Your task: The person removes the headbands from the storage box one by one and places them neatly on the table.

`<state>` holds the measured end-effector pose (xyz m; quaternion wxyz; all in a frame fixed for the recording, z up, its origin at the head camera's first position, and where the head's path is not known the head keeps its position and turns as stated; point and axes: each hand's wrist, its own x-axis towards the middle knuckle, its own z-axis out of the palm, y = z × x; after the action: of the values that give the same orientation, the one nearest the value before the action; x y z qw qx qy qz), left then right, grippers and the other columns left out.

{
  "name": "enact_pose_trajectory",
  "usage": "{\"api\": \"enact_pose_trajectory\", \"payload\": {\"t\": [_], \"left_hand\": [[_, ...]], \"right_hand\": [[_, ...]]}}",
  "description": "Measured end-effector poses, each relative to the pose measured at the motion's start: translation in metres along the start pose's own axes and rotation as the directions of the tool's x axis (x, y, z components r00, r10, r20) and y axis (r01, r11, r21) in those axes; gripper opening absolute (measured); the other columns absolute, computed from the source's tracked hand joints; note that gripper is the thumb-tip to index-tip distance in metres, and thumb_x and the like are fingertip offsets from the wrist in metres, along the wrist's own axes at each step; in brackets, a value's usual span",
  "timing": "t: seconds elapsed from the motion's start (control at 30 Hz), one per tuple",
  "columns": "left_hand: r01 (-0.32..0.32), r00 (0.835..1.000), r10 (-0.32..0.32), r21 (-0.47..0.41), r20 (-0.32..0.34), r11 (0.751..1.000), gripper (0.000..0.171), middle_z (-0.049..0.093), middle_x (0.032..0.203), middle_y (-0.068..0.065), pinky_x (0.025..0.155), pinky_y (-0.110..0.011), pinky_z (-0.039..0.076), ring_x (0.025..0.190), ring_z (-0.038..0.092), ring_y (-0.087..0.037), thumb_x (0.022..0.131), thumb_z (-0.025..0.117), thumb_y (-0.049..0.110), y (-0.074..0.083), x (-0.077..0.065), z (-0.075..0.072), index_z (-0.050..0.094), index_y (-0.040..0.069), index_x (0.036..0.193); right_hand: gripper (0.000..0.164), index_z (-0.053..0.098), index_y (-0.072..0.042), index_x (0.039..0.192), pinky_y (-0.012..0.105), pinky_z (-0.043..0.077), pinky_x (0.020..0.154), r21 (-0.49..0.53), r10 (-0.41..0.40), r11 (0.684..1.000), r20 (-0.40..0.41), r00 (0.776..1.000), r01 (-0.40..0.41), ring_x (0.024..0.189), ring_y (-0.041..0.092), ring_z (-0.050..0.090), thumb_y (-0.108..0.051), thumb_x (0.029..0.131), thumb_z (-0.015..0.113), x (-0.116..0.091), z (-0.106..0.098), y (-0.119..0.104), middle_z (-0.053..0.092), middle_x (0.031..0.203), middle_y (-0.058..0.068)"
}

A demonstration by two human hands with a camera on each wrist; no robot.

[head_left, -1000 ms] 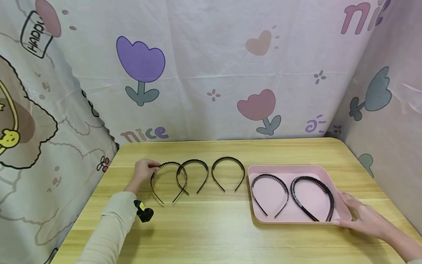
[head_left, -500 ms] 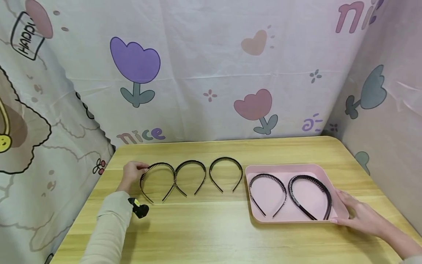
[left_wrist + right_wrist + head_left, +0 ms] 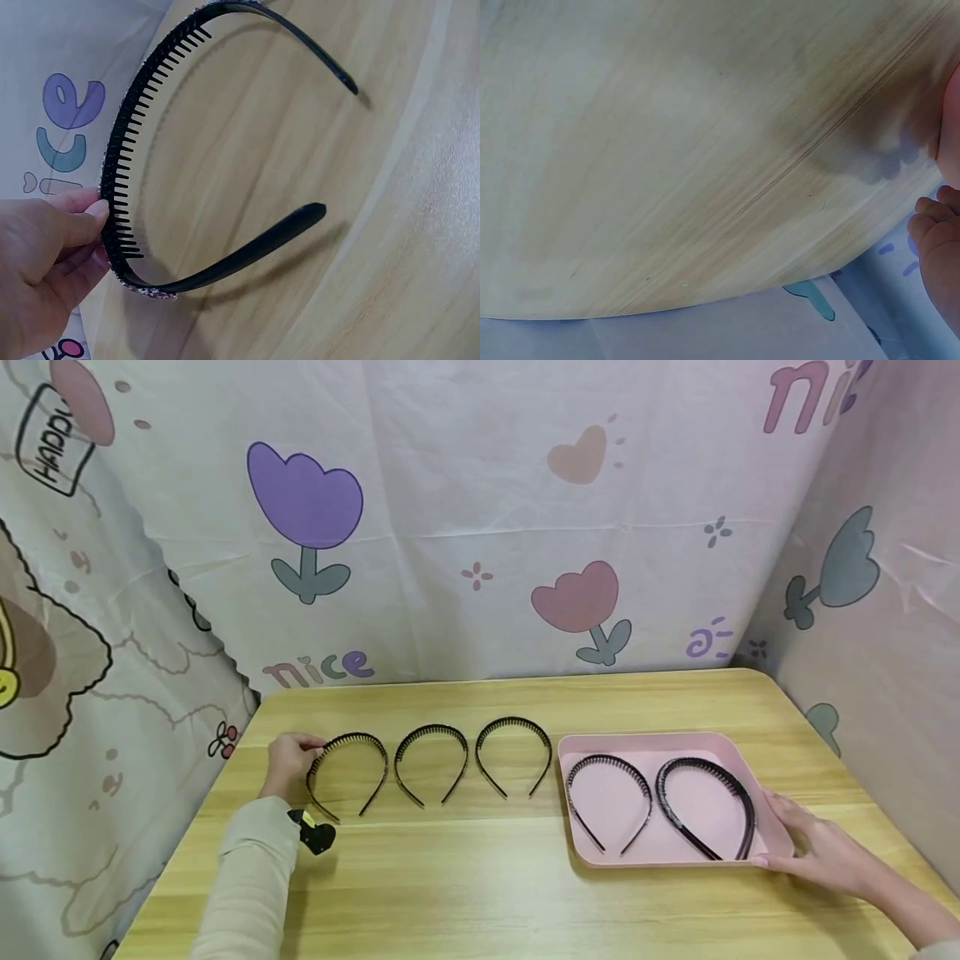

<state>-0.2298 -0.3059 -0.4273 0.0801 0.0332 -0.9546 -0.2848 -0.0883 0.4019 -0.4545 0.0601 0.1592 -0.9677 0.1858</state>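
My left hand (image 3: 287, 764) pinches a black toothed headband (image 3: 348, 737) by its upper left curve at the table's left. Close up in the left wrist view, thumb and fingers grip this headband (image 3: 120, 161), with its glittery outer edge and comb teeth showing. Two similar headbands, a middle one (image 3: 432, 727) and a right one (image 3: 514, 721), lie in a row beside it. At the right, my right hand (image 3: 821, 847) grips the right side of a pink tray (image 3: 645, 743). Inside the tray are a single headband (image 3: 611, 760) and overlapping headbands (image 3: 701, 764) at its right.
The wooden table (image 3: 465, 893) is backed by a printed cloth (image 3: 450, 460), which also hangs along both sides. A black device with a yellow mark (image 3: 313, 832) is strapped at my left wrist.
My left hand has moved left with its headband, which overlapped the middle one and now lies apart from it. The right hand keeps its hold on the tray.
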Motion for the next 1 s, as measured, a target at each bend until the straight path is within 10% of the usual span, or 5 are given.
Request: {"api": "enact_pose_trajectory", "payload": {"t": [0.3, 0.43, 0.57, 0.8, 1.0], "left_hand": [[0.064, 0.993, -0.067, -0.029, -0.092, 0.998, 0.014, 0.069, 0.084, -0.024, 0.074, -0.043, 0.050, 0.080, 0.064, -0.037, 0.080, 0.060, -0.004, -0.014, 0.007, 0.017, 0.069, -0.011, 0.088], [-0.007, 0.995, -0.002, -0.088, -0.103, 0.996, 0.014, 0.072, 0.077, -0.009, 0.081, -0.038, 0.050, 0.078, 0.066, -0.027, 0.081, 0.060, 0.003, -0.055, 0.029, 0.035, 0.074, 0.002, 0.084], [-0.035, 0.994, 0.026, -0.083, -0.106, 0.996, 0.017, 0.072, 0.074, -0.007, 0.081, -0.039, 0.049, 0.076, 0.066, -0.027, 0.079, 0.057, 0.002, -0.057, 0.031, 0.037, 0.074, 0.004, 0.081], [0.027, 0.997, -0.025, 0.019, -0.073, 0.999, 0.026, 0.067, 0.082, -0.026, 0.075, -0.044, 0.049, 0.078, 0.062, -0.038, 0.074, 0.047, -0.010, -0.008, 0.008, 0.016, 0.066, -0.013, 0.091], [0.005, 0.998, -0.008, -0.043, -0.058, 0.999, 0.027, 0.070, 0.084, -0.016, 0.076, -0.039, 0.051, 0.083, 0.063, -0.033, 0.078, 0.049, -0.005, -0.033, 0.028, 0.029, 0.071, -0.002, 0.093]], "right_hand": [[0.099, 0.022, -0.004, 0.147, -0.006, -0.007, 0.091, -0.005, -0.022, 1.000, -0.027, 0.999, 0.022, 0.116, -0.024, -0.002, -0.025, 0.069, 0.079, -0.001, -0.002, 0.000, 0.039, 0.130, 0.040], [0.098, 0.022, -0.005, 0.147, -0.006, -0.007, 0.090, 0.003, -0.005, 1.000, -0.019, 1.000, 0.005, 0.138, 0.014, 0.005, -0.026, 0.069, 0.078, 0.000, -0.001, -0.001, 0.039, 0.132, 0.039], [0.099, 0.021, -0.005, 0.147, -0.006, -0.007, 0.090, 0.009, 0.002, 1.000, -0.013, 1.000, -0.002, 0.132, 0.044, 0.021, -0.026, 0.069, 0.078, 0.000, 0.000, -0.001, 0.039, 0.132, 0.039], [0.100, 0.024, -0.004, 0.146, -0.007, -0.005, 0.090, -0.015, -0.032, 0.999, -0.043, 0.999, 0.031, 0.112, -0.029, -0.003, -0.027, 0.067, 0.080, 0.002, -0.001, -0.002, 0.042, 0.128, 0.039], [0.098, 0.023, -0.003, 0.146, -0.005, -0.007, 0.091, -0.001, -0.003, 1.000, -0.025, 1.000, 0.003, 0.132, -0.009, -0.002, -0.027, 0.069, 0.079, 0.000, 0.000, -0.002, 0.040, 0.130, 0.039]]}}
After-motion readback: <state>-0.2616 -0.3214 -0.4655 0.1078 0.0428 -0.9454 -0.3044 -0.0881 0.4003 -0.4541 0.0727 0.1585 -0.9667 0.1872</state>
